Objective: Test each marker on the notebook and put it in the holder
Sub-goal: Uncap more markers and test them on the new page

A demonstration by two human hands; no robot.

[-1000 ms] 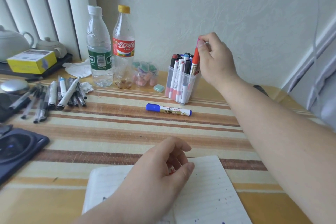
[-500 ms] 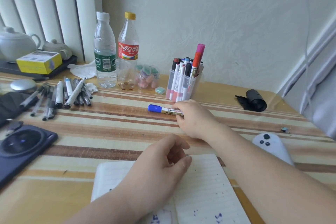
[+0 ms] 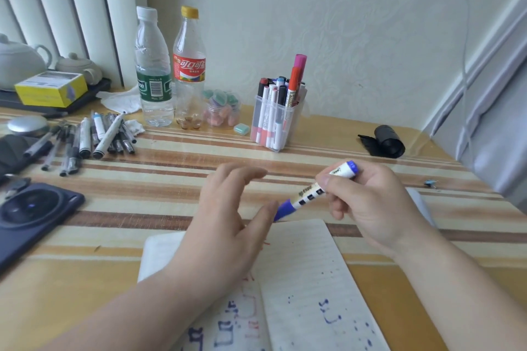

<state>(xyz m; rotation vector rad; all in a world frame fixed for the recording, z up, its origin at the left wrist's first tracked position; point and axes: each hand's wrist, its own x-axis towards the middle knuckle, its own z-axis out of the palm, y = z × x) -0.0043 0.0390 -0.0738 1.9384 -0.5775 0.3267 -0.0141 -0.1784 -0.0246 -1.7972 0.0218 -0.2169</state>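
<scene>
Fingers (image 3: 330, 179) of my right hand (image 3: 370, 202) curl round the blue marker (image 3: 309, 194) and grip its white barrel near the back end. I hold the marker off the surface (image 3: 159, 177), tilted, with the blue cap down and to the left, above the far edge of the notebook (image 3: 302, 262). My left hand (image 3: 228, 225) hangs over the notebook's left page with the fingers loose and spread, holding nothing. Its thumb tip is right at the blue cap; I cannot tell whether it touches.

The notebook lies open in front of me on the striped surface, with blue and red scribbles on both pages. The clear holder (image 3: 273, 128) stands well beyond my hands, near the wall, and is packed with upright markers. An orange marker (image 3: 293, 82) with a pink tip rises higher than the rest.

To the holder's left a small jar of pastel erasers (image 3: 221, 111) sits beside a cola bottle (image 3: 189, 65) and a water bottle (image 3: 154, 65). Farther left a loose row of pens (image 3: 94, 137) lies on the surface. A dark phone (image 3: 31, 216) lies at my near left, camera side up. A yellow box (image 3: 51, 88) and a pale teapot (image 3: 17, 60) sit at the back left. A black roll (image 3: 386, 141) lies to the right of the holder.
</scene>
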